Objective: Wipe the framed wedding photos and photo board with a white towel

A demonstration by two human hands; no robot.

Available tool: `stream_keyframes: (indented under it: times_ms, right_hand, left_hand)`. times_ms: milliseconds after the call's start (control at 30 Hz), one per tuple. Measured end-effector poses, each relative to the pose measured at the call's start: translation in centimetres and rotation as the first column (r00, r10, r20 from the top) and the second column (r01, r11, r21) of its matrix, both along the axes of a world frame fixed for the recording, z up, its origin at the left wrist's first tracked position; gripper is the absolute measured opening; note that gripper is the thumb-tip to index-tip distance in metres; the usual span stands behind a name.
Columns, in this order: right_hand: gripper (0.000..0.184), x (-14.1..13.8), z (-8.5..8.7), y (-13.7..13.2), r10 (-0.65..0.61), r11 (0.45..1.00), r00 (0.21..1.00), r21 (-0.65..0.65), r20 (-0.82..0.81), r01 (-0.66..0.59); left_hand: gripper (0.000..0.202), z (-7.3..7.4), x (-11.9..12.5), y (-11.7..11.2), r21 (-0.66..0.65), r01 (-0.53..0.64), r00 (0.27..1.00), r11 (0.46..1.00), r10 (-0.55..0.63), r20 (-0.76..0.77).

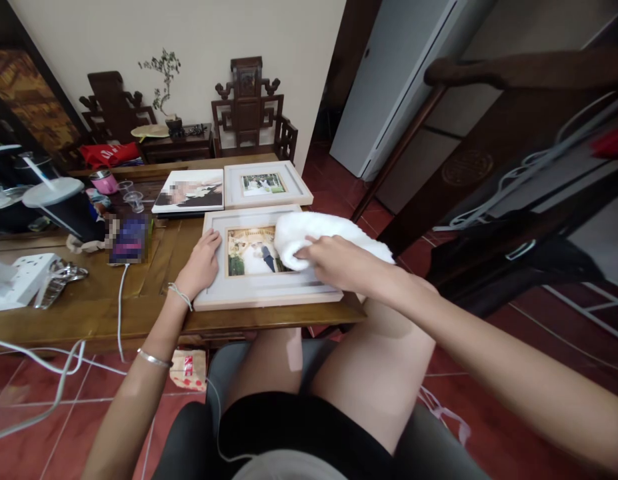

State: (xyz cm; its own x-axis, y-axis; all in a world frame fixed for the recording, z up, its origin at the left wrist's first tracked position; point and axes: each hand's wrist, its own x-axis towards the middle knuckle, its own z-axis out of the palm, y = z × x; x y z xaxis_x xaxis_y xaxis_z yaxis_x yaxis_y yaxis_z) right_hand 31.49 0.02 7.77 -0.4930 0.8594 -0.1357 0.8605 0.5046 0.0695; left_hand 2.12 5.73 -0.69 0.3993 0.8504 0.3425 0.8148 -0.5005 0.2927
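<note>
A light wooden picture frame [269, 293] with a wide pale mat around a small photo lies flat at the table's near edge. My left hand [203, 260] grips its left side, fingers curled over the border. In my right hand [333, 257] is a bunched white towel [329, 230], pressed against the right part of the frame and covering its upper right corner and some of the photo. Just behind lies a second framed photo [263, 183]. To that one's left sits a picture panel [189, 191] with a partly blurred image.
On the wooden table [163, 287] are a phone [129, 239] on a white cable, a dark cup [63, 207] with lid and straw, a pink mug [105, 181], small clear cups [133, 200] and a white power strip [23, 277]. A paper bag [189, 369] lies on the floor.
</note>
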Motion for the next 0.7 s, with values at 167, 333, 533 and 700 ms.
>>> stream_keyframes:
  times_ms: [167, 333, 533, 700]
  right_hand:
    - [0.043, -1.2, -2.3, 5.5, -0.016, 0.979, 0.999, 0.204, -0.037, 0.023]
    - [0.042, -0.8, -3.1, 4.4, 0.063, 0.970, 0.996, 0.240, -0.056, -0.048]
    - [0.044, 0.1, -1.2, -4.2, 0.130, 0.988, 0.988, 0.092, -0.085, -0.122]
    - [0.051, 1.7, 1.5, -7.3, 0.082, 0.993, 0.981, -0.069, -0.178, -0.095]
  left_hand:
    - [0.057, -0.1, -0.1, 0.0, -0.001, -0.013, 1.000, 1.000, 0.013, 0.023]
    - [0.055, -0.8, -0.3, 0.4, 0.036, -0.015, 0.998, 0.999, 0.013, 0.057]
    - [0.056, -1.1, -0.4, 0.6, 0.034, -0.021, 0.997, 0.999, 0.018, 0.081]
    - [0.057, -1.0, -0.4, 0.7, 0.026, -0.015, 0.998, 1.000, 0.013, 0.063]
